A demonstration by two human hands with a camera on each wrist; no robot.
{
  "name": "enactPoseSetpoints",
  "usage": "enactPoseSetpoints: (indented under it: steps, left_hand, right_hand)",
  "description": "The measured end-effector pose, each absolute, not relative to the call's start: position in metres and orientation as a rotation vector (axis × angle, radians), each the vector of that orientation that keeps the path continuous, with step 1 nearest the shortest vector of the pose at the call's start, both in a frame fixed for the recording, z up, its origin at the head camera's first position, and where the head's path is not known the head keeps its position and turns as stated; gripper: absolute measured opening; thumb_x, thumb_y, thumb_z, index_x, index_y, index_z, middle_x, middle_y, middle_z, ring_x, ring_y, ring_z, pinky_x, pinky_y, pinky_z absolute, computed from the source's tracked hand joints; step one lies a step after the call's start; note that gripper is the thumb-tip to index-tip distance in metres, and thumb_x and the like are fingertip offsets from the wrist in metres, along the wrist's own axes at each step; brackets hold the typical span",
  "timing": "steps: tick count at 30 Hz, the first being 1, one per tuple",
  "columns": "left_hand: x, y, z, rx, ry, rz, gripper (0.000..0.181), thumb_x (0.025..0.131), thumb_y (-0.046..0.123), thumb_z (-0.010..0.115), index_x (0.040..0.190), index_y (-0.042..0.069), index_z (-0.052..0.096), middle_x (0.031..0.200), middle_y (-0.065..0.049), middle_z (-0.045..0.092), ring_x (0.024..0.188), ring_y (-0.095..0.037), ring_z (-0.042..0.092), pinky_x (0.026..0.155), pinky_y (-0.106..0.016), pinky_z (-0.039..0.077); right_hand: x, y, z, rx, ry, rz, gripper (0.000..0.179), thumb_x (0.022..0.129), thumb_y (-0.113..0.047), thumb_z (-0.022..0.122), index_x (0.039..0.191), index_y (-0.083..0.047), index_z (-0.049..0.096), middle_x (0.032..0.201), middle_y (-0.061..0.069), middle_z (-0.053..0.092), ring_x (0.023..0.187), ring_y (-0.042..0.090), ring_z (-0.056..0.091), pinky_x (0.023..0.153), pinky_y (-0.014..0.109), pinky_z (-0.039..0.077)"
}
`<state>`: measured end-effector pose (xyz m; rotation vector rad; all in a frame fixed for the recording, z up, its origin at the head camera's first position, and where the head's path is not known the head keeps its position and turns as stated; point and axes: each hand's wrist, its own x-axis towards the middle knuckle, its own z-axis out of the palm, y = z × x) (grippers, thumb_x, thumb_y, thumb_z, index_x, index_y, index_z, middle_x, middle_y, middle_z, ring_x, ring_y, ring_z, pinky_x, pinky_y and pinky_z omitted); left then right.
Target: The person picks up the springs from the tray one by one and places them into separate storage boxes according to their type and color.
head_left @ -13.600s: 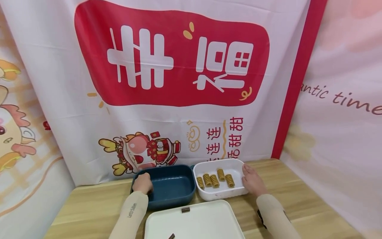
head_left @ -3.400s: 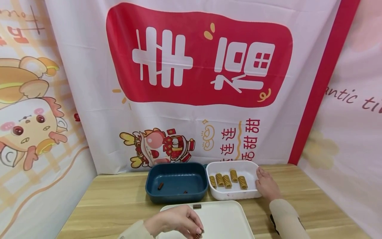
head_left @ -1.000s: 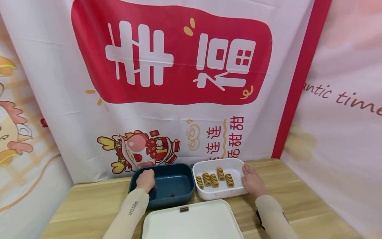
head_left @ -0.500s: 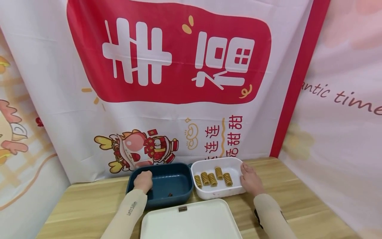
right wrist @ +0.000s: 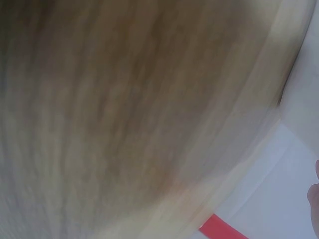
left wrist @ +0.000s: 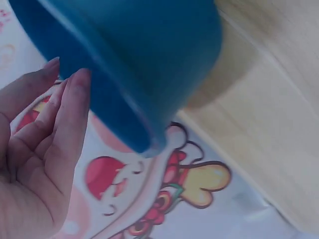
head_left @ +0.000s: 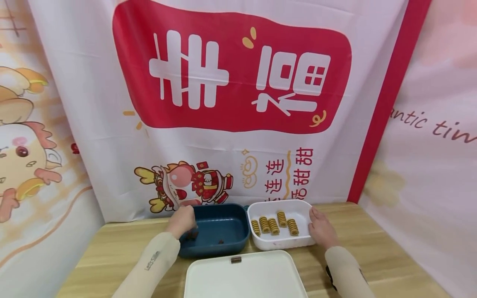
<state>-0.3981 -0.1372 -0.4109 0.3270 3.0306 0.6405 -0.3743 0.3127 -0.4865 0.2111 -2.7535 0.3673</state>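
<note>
My left hand (head_left: 182, 221) is over the left end of a dark blue container (head_left: 223, 249). In the left wrist view, the fingers (left wrist: 72, 109) are nearly straight at the container's rim, with nothing between them and the thumb. Small dark brown pieces (head_left: 191, 234) lie in the container below the hand, and another brown bit (head_left: 221, 241) sits nearer its front. With my right hand (head_left: 322, 228) I grip the right end of a white container (head_left: 283, 244). Several striped golden-brown rolls (head_left: 273, 227) lie inside it. The right wrist view mostly misses that hand.
A cream tray (head_left: 246, 277) lies in front of both containers, with one ribbed dark brown piece (head_left: 236, 260) at its far edge. All stand on a wooden table (head_left: 93, 256), whose back edge meets a printed cloth (head_left: 238, 140).
The brown piece lower on the tray was picked up by my left hand. That hand then reached into the blue container and has risen, uncovering brown pieces. My right hand keeps its grip.
</note>
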Motion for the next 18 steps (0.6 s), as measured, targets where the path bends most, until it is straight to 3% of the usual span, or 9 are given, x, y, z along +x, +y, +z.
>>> enactPoseSetpoints:
  steps: [10, 15, 18]
  left_hand:
    - [-0.349, -0.118, -0.388, 0.508, 2.921, 0.783, 0.022, 0.076, 0.008, 0.077, 0.059, 0.01, 0.063, 0.053, 0.0, 0.057, 0.048, -0.014, 0.055, 0.051, -0.026, 0.046]
    - [-0.324, -0.09, -0.398, 0.732, 2.905, 0.677, 0.017, 0.076, 0.008, 0.077, 0.064, 0.014, 0.065, 0.059, 0.008, 0.055, 0.054, -0.007, 0.05, 0.053, -0.024, 0.045]
    - [-0.312, -0.068, -0.413, 0.864, 2.963, 0.466, 0.02, 0.075, 0.006, 0.073, 0.06, 0.014, 0.063, 0.055, 0.009, 0.05, 0.052, -0.006, 0.044, 0.049, -0.023, 0.04]
  right_hand:
    - [-0.373, 0.317, -0.486, 0.214, -2.749, 0.345, 0.047, 0.089, -0.005, 0.047, 0.127, 0.022, 0.041, 0.137, 0.033, 0.039, 0.127, 0.047, 0.037, 0.105, 0.057, 0.026]
    - [-0.372, 0.314, -0.485, 0.226, -2.754, 0.365, 0.048, 0.089, -0.006, 0.047, 0.127, 0.022, 0.041, 0.137, 0.034, 0.039, 0.127, 0.048, 0.036, 0.105, 0.058, 0.024]
    - [-0.372, 0.313, -0.486, 0.237, -2.761, 0.37, 0.048, 0.089, -0.006, 0.047, 0.127, 0.022, 0.041, 0.137, 0.034, 0.038, 0.127, 0.049, 0.035, 0.105, 0.058, 0.024]
